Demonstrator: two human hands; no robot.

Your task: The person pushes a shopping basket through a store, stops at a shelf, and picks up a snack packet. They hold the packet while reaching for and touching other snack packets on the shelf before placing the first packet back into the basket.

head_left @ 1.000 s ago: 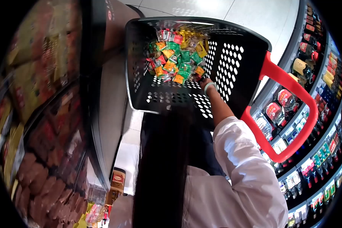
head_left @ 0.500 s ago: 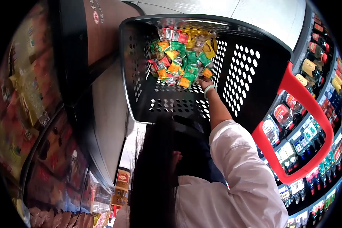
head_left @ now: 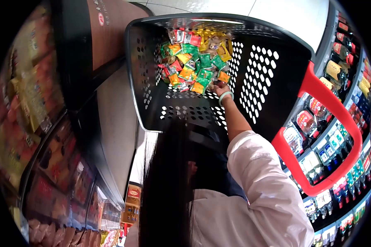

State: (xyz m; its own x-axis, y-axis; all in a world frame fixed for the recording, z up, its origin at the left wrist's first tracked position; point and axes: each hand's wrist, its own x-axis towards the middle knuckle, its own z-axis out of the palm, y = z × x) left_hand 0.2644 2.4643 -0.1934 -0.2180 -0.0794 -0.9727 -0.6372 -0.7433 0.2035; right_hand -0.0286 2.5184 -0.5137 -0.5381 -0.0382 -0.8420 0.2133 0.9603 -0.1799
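My right hand [head_left: 221, 88], with a pale green bangle on the wrist, reaches into a black perforated basket [head_left: 276, 35]. Its fingers are drawn together at the lower right edge of a pile of small packets [head_left: 205, 61], beside an orange packet [head_left: 224, 77]. What lies between the fingers is too small to make out. Green, orange, red and yellow wrappers make up the pile. A bit of skin, possibly my left hand [head_left: 192, 166], shows behind dark hair; its fingers are hidden.
The basket's red handle [head_left: 356, 136] sticks out to the right, in front of shelves of bottles [head_left: 336, 72]. Packaged goods [head_left: 33, 103] stand on the left beside a black and brown panel [head_left: 107, 37]. Long dark hair [head_left: 167, 185] hangs across the lower middle.
The basket, the packets and my right hand have shifted slightly left and up in the view. My right hand stays by the same edge of the pile.
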